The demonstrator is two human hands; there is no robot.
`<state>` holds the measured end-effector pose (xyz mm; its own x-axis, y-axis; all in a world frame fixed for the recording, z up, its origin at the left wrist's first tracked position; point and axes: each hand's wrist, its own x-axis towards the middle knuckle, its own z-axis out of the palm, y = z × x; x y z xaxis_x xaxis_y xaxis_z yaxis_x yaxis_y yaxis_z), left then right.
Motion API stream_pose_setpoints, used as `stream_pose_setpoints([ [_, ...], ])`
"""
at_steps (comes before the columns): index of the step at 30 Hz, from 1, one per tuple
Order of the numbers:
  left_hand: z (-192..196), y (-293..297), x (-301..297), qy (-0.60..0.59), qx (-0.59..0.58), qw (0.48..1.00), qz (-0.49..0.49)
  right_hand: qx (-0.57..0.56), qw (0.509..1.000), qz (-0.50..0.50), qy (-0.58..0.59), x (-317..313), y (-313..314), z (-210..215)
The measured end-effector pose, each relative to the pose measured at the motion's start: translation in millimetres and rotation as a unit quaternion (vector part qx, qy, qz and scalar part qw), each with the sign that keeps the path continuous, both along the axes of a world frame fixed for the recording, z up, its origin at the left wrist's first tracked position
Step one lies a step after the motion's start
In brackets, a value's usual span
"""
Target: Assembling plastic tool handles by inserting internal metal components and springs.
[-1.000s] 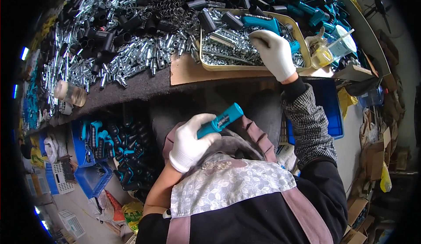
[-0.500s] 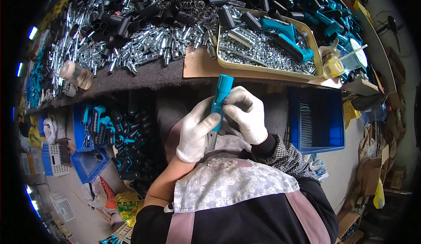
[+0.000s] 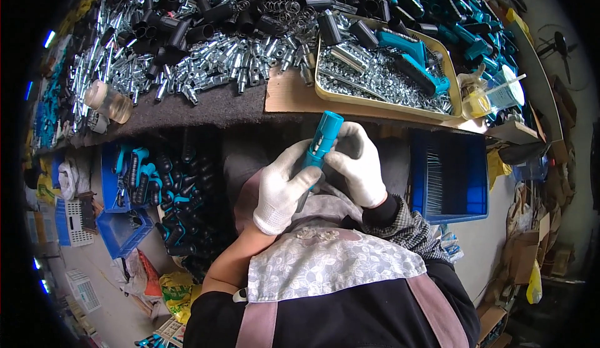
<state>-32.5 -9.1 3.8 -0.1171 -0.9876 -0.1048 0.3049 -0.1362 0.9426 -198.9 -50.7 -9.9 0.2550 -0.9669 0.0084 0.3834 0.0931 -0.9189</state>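
Note:
Over my lap, my left hand (image 3: 279, 193), in a white glove, is wrapped round the lower part of a teal tubular tool housing (image 3: 329, 125). The housing tilts, its round end up and to the right, and small metal parts show in a slot in its side. Below the left fingers a grey shaft (image 3: 303, 201) sticks out toward the apron. My right hand (image 3: 364, 171), gloved too, is closed with thumb and bent fingers against the housing's right side. Whether a small part sits between those fingertips is hidden.
Ahead, the bench holds heaped metal fittings (image 3: 234, 57), springs, black sleeves and a cream tray (image 3: 387, 106) of small metal parts with a teal handle (image 3: 415, 57) on top. A bottle (image 3: 107, 103) stands near the edge. Below are blue bins (image 3: 459, 215) and piled teal-black tools (image 3: 181, 185).
The housing has tipped to the right and turned, so its side slot with metal parts now shows. My right hand has shifted slightly right and remains against it.

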Motion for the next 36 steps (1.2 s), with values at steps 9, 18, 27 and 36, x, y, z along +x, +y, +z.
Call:
stream_pose_setpoints([
  [9,4,-4,2,0.031,0.0,0.999,-0.041,-0.005,0.987,0.152,0.051,-3,-23,32],
  [18,16,-12,12,0.123,0.038,0.992,-0.014,-0.383,0.832,0.093,0.391,-25,-116,90],
  [27,6,-11,12,0.208,0.097,0.973,-0.029,-0.412,0.633,-0.194,0.627,-48,-210,78],
  [36,6,-2,12,0.093,0.071,0.989,-0.095,-0.029,0.997,0.069,0.008,-51,-48,49],
])
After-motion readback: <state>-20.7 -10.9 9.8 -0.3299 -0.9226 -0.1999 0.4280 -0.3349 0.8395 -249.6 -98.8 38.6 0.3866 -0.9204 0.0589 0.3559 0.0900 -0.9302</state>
